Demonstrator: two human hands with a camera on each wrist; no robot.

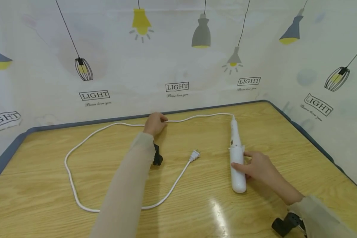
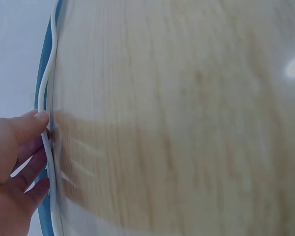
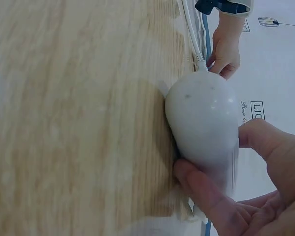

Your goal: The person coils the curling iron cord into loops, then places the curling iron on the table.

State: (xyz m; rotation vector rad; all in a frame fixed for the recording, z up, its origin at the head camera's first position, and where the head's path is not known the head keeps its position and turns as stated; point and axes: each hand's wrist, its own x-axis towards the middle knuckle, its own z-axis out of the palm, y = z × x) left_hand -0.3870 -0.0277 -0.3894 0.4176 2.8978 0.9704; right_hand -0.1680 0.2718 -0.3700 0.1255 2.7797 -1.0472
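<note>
A white corded appliance point(image 1: 238, 181) with a long, round-ended body and a narrower handle lies on the right part of the table, its rounded end toward me. My right hand point(image 1: 260, 167) grips the body from the right, thumb on one side and fingers on the other; the right wrist view shows the smooth body point(image 3: 201, 113) between them. At the back of the table, my left hand point(image 1: 155, 124) pinches the white cord point(image 2: 48, 71) between thumb and fingers. From there the cord loops left and forward, passes behind my left forearm, and ends in a two-prong plug point(image 1: 194, 155).
The wood-grain table point(image 1: 190, 191) has a dark blue-grey edging point(image 1: 113, 119) along its back and sides. Behind it hangs a pale backdrop point(image 1: 122, 72) printed with lamps. Black wrist devices point(image 1: 157, 155) sit at both sleeves.
</note>
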